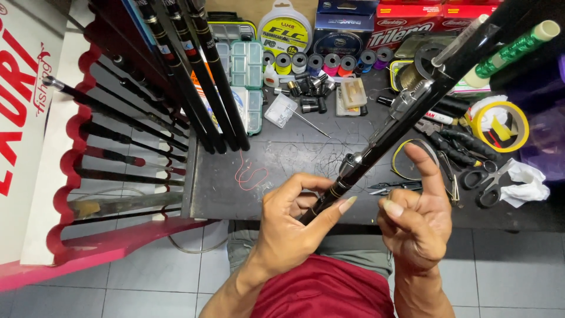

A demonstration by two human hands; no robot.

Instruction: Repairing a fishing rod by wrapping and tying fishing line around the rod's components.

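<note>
Rod blank point(376, 154), black and glossy, slants from my lap up across the worktop point(235, 194) toward its far right corner. My left hand point(294, 221) pinches it by the butt end at the worktop's near edge; my right hand point(415, 215) is loose beside it, holding nothing I can make out. Tilting it could sweep the scissors point(485, 182) and yellow tape roll point(500, 126) off the right edge.

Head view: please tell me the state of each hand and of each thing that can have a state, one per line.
Left hand: shut on the fishing rod.
Right hand: holding nothing visible, forefinger raised.
Fishing rod: held slanting above the table.
Scissors: lying nearly shut.
Yellow tape roll: lying flat.
</note>
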